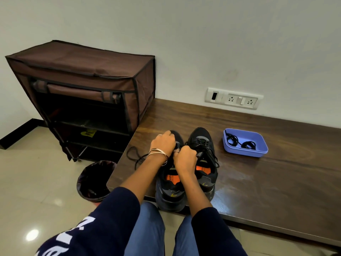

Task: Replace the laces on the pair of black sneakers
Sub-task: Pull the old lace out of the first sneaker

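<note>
Both hands [173, 150] curled, side by side

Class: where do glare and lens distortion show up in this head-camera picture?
Head view: glare patches on the glossy floor tile and a sheen on the wooden table right of the sneakers; the wide lens tilts the brown shoe rack and bends the table's edges.

We see a dark wooden table [258, 163] carrying two black sneakers [203, 145] side by side beneath our fingers [177, 151]. A loose black lace [134, 157] lies left of our fingers, a blue tray [258, 154] well to their right.
</note>
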A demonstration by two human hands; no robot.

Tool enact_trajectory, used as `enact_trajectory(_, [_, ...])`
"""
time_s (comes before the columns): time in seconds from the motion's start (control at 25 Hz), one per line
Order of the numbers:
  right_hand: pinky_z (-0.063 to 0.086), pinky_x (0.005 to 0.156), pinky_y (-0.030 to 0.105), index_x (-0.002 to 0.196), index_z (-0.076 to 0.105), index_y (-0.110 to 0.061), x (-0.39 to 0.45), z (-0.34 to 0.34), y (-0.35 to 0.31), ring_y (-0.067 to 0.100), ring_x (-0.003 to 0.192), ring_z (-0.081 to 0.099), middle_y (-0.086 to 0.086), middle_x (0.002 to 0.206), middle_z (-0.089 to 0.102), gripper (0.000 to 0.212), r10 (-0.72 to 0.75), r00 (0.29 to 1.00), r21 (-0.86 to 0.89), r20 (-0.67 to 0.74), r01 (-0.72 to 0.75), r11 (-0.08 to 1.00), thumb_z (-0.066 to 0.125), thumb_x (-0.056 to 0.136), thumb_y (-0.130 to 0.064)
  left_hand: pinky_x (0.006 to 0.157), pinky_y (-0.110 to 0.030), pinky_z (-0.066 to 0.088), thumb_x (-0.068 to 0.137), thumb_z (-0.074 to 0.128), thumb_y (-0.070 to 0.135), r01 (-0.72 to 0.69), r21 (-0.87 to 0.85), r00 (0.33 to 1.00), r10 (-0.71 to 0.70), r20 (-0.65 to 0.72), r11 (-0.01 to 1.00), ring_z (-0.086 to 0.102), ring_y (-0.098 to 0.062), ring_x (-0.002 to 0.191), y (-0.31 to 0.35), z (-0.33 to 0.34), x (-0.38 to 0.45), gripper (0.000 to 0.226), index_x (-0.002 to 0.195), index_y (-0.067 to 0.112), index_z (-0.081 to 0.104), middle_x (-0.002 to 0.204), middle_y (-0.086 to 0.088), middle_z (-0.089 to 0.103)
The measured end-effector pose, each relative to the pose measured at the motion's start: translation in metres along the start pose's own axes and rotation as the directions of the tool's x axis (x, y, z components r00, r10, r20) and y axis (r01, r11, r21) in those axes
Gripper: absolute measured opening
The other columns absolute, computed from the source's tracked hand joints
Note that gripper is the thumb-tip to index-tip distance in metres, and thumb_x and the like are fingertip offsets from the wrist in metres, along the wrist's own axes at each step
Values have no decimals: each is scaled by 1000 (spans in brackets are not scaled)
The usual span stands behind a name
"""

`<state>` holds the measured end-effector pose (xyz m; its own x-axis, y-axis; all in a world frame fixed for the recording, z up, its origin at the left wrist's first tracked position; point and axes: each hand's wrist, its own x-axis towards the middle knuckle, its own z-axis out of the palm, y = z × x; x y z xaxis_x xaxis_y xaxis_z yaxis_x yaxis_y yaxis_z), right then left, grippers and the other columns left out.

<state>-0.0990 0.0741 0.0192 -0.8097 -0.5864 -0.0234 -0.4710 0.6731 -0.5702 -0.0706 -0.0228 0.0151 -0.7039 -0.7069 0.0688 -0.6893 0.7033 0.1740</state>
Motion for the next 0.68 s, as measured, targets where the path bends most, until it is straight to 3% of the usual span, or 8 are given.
enact_trajectory(0.08, [43,76,36,100,60,4,-3,4,-1,38,101,61,22,104,65,26,-13,1000,-30,-4,13,999,45,100,-16,85,-47,47,90,44,18,267,-385,959,-284,15,883,57,-45,104,-8,-2,-2,28,108,0,57,113,-23,59])
enact_trajectory(0.12, [44,76,36,100,60,5,-5,5,-1,38,100,61,22,103,66,26,-16,1000,-37,-8,16,999,44,100,-16,83,-49,50,85,47,19,384,-655,895,-438,90,651,60,-46,99,-13,-4,-2,27,101,-1,57,102,-25,61])
enact_trajectory(0.2, [45,76,36,100,61,5,-6,5,-2,37,99,62,22,102,66,26,-12,1000,-32,-6,12,999,44,100,-16,72,-50,55,87,43,14,333,-933,764,-541,352,-136,64,-41,79,-23,-9,-6,23,86,-6,53,82,-22,59])
enact_trajectory(0.28, [46,75,36,100,61,4,-6,4,-3,36,100,62,21,103,66,23,9,1000,-33,11,-9,999,46,100,-13,69,-47,57,92,37,11,238,-865,705,-533,467,-443,62,-33,71,-28,-7,-9,24,83,-6,51,80,-19,59])
enact_trajectory(0.32, [46,73,35,100,61,4,-5,4,-2,35,99,62,20,103,66,20,14,1000,-37,20,-13,999,47,99,-11,75,-47,56,91,38,15,294,-894,690,-572,444,-339,63,-32,77,-27,-8,-10,25,85,-3,55,88,-21,63])
enact_trajectory(0.4, [45,71,33,98,61,3,-6,3,-1,34,98,63,19,102,65,15,25,1000,-27,18,-25,999,50,96,-8,93,-47,47,89,45,22,521,-817,688,-688,230,248,57,-36,107,-28,-5,-15,29,106,5,60,118,-19,60])
enact_trajectory(0.48, [47,75,34,97,61,2,-5,3,1,34,97,63,19,101,66,15,41,999,1,-6,-41,999,50,96,-8,98,-48,36,90,50,27,444,-485,821,-559,-117,754,41,-33,123,-25,-3,-19,34,123,20,56,131,-8,50])
enact_trajectory(0.68, [47,76,35,99,63,2,-5,5,1,34,95,64,19,100,67,22,39,997,3,-61,-39,999,46,98,-11,92,-42,33,91,56,36,-35,13,996,36,-84,999,39,-22,122,-6,5,-9,25,113,31,67,125,6,50])
